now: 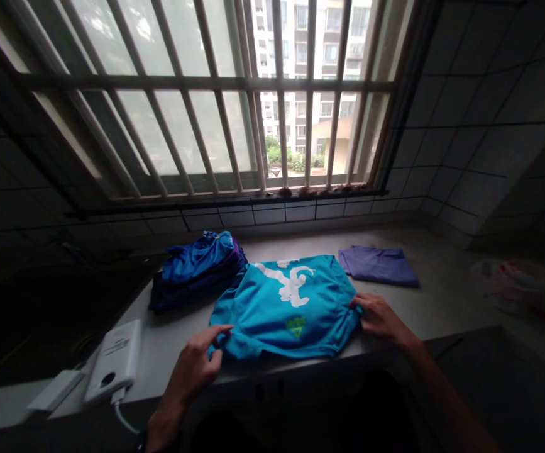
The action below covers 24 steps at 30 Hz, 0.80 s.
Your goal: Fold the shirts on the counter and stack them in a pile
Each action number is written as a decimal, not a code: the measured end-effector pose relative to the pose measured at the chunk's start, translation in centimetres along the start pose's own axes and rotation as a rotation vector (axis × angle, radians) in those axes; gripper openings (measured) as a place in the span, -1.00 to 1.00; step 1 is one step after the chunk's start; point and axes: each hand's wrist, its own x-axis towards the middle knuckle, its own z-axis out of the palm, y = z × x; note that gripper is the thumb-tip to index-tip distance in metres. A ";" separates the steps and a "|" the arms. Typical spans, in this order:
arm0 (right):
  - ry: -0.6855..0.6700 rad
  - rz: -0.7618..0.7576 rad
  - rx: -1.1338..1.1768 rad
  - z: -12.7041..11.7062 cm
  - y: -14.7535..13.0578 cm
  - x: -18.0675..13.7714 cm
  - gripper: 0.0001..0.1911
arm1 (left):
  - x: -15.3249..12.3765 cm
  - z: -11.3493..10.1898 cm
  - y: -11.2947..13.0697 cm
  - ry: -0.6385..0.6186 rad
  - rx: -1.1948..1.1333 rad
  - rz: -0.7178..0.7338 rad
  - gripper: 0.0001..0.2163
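A turquoise T-shirt (263,308) with a white figure print and a small green-yellow mark lies spread on the counter in front of me. My left hand (199,360) pinches its near left corner between thumb and fingers. At the shirt's right side, my right hand (376,316) has hold of the edge, with the cloth bunched a little at the fingertips. Beyond its left side sits a pile of dark blue and purple clothes (199,264), touching or nearly touching it. A folded purple cloth (378,265) lies flat past the far right corner.
On the counter (281,236) at the left are a white power bank (114,358) with a cable plugged in and a small white box (58,389). A dark sink area (55,314) is farther left. Plastic bags (503,283) sit at right. A barred window (215,82) stands behind.
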 end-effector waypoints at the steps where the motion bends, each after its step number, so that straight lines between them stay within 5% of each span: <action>1: 0.003 0.015 -0.024 -0.2 0.0 -0.1 -0.50 | 0.1 -0.1 0.0 -0.001 0.066 0.007 -0.55; 4: 0.078 0.042 -0.037 0.4 -1.1 0.5 -0.45 | 1.8 0.3 1.2 0.004 0.179 0.099 -0.55; 7: -0.009 0.112 -0.084 2.8 -2.9 1.9 -0.45 | 4.5 2.1 2.8 -0.100 0.223 0.213 -0.55; 13: -0.135 0.293 -0.236 6.7 -4.1 2.1 -0.40 | 4.0 5.4 1.2 -0.197 0.355 0.022 -0.52; 17: -0.207 0.250 -0.203 5.9 -2.6 4.1 -0.40 | 0.5 6.5 1.7 -0.115 0.395 -0.018 -0.51; 21: -0.347 0.103 -0.167 3.4 -0.9 9.6 -0.38 | -2.0 8.1 6.4 -0.017 0.495 -0.144 -0.52; 24: -0.262 0.060 -0.220 1.4 -1.8 12.5 -0.39 | -2.8 8.4 9.8 0.012 0.486 -0.112 -0.53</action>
